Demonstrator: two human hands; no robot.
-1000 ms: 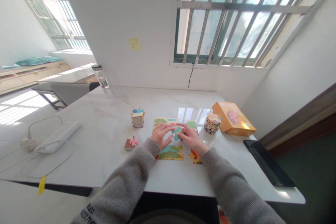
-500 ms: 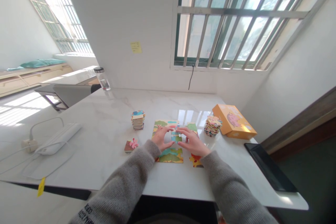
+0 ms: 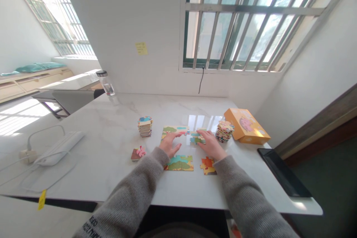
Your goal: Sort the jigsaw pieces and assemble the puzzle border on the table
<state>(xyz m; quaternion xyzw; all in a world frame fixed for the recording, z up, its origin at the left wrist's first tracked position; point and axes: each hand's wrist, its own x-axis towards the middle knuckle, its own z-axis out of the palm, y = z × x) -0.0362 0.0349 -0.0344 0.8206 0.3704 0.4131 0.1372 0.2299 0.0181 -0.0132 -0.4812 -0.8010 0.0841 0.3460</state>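
My left hand [image 3: 170,144] rests over the left side of a partly joined jigsaw puzzle, thumb and fingers apart with nothing between them. Its upper strip [image 3: 175,130] shows a tree, and its lower strip [image 3: 180,163] shows a green bush and blue water. My right hand [image 3: 211,145] has its thumb and fingers around the edges of a blue-green puzzle piece [image 3: 195,137], just right of the upper strip. Closer to me, by the right wrist, lies an orange and yellow puzzle piece [image 3: 208,164]. The palm and sleeve hide some pieces.
Stacked puzzle pieces stand left [image 3: 145,126] and right [image 3: 224,131]. A small brown piece with a pink shape [image 3: 138,153] lies left. An orange box [image 3: 247,126] and a black tray-like object [image 3: 283,173] are at right. A power strip [image 3: 60,148] and a bottle [image 3: 106,83] are at left.
My right hand has moved the blue-green piece from between both hands up and to the right, away from the left hand. The left hand has barely moved.
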